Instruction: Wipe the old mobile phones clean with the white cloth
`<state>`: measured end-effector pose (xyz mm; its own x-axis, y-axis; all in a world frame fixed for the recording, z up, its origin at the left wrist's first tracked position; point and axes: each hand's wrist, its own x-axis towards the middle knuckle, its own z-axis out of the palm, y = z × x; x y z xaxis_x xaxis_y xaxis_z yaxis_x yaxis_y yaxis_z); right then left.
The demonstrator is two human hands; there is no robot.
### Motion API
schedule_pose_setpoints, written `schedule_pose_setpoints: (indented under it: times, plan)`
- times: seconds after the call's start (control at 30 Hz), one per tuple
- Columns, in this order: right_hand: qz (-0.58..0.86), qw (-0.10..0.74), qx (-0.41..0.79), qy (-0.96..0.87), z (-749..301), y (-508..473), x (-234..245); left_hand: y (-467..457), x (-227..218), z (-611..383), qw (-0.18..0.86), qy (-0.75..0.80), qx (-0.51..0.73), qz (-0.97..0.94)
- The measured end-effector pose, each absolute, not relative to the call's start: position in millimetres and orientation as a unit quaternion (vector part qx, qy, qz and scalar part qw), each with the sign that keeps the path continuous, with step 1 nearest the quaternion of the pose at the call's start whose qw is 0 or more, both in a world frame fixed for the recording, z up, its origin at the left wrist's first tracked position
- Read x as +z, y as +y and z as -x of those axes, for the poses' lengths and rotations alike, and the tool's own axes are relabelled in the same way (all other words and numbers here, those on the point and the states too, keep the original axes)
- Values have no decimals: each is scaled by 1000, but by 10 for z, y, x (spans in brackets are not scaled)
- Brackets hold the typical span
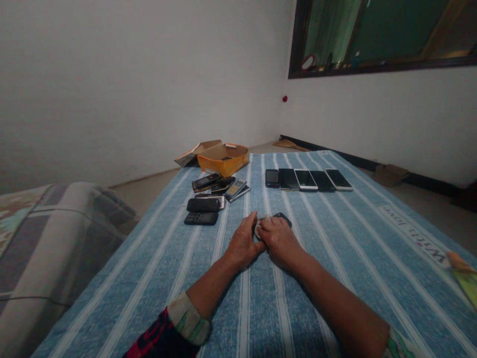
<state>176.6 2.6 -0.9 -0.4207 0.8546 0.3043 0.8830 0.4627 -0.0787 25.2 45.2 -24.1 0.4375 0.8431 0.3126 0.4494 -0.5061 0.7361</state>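
Note:
Both my hands rest together on the blue striped bedcover point(335, 258) near the middle. My left hand point(244, 241) lies with fingers curled, its thumb touching a small pale cloth-like piece point(260, 227) pinched between the two hands. My right hand point(279, 238) is closed over a dark phone point(283, 217) whose far end sticks out beyond the fingers. A loose pile of small keypad phones point(214, 194) lies just beyond my left hand. Further back, a neat row of several smartphones point(307, 179) lies screen up.
An open orange cardboard box point(223, 158) sits at the far edge of the bedcover. A folded grey blanket point(52, 248) lies at the left. A yellow-green object point(464, 278) pokes in at the right edge. White walls and a dark-framed window stand behind.

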Motion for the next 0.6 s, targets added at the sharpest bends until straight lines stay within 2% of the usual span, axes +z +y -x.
schedule_pose_setpoints:
  times: [0.4, 0.6]
  plan:
    - [527, 121, -64, -839, -1691, 43, 6, 447, -224, -246, 281, 400, 347, -800]
    - [543, 135, -71, -826, -1684, 41, -11, 445, -207, -251, 275, 403, 337, -805]
